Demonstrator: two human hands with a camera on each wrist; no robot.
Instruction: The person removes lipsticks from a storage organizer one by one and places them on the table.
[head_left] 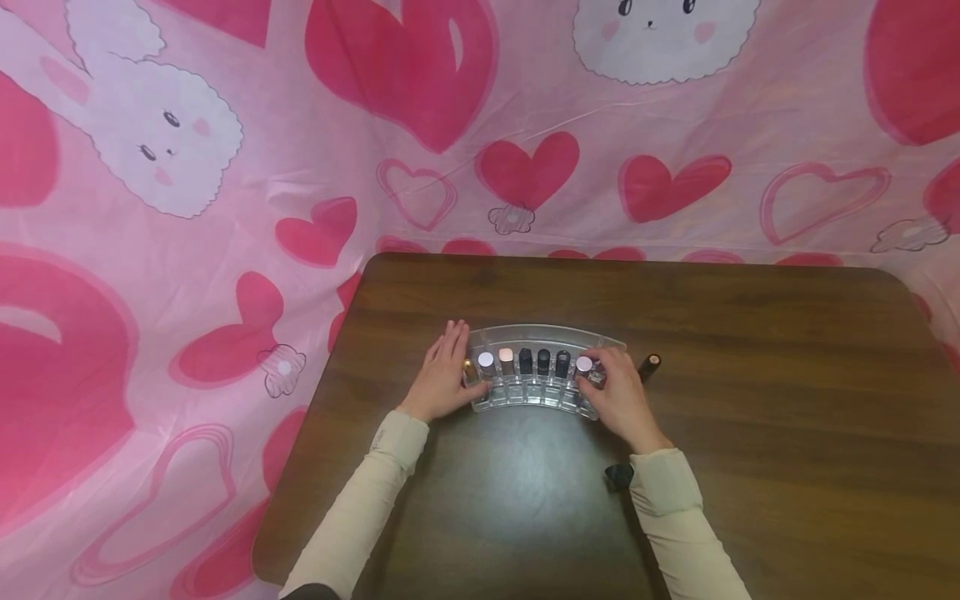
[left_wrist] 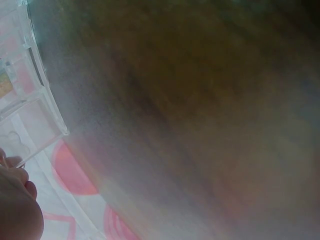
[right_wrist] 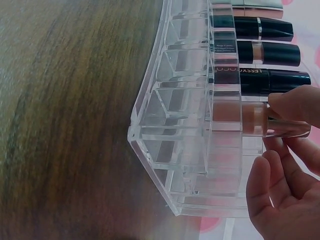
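Observation:
A clear curved acrylic lipstick organizer (head_left: pixel 551 335) stands on the table, with a row of capped lipsticks (head_left: pixel 525 362) upright in its slots and front slots that look unfilled. My right hand (head_left: pixel 621 398) is at its right end. There, thumb and fingers pinch the shiny cap of a pinkish lipstick (right_wrist: pixel 255 120), whose lower part sits inside a slot. My left hand (head_left: pixel 441 382) rests against the organizer's left end, fingers stretched along the side and thumb at the front. Beside that hand stands a gold-capped lipstick (head_left: pixel 469 368). Only part of the left hand shows in the left wrist view.
A black tube (head_left: pixel 650 367) lies on the brown wooden table (head_left: pixel 750 400), right of the organizer. Near the right cuff is a small black object (head_left: pixel 618 477) of unclear kind. Pink heart-print cloth (head_left: pixel 525 108) hangs behind and to the left of the table.

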